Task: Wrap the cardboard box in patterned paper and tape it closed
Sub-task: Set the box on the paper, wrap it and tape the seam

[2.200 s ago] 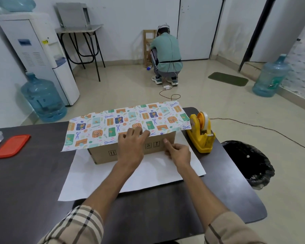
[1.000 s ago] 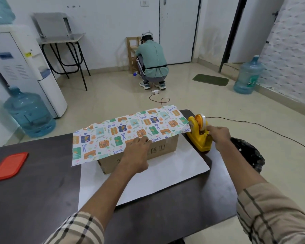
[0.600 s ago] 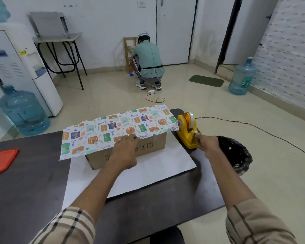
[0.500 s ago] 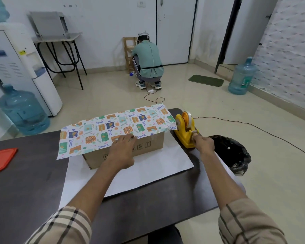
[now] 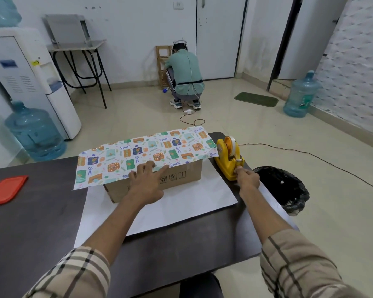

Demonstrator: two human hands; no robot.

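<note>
Right hand (image 5: pixel 247 179) has its fingertips pinched at the front of the yellow plastic tape dispenser (image 5: pixel 228 158) by the dark desk's (image 5: pixel 30 222) far right corner; can't tell if tape's in there. Left hand (image 5: pixel 146 181) lies flat with fingers spread, pinning the colourful patterned wrapping paper (image 5: pixel 144 154) onto the brown cardboard box (image 5: pixel 181 176), mid-desk near the far edge.

left hand (image 5: pixel 145 183) flat, fingers spread; right hand (image 5: pixel 247 179) pinching (arm outstretched)
</note>
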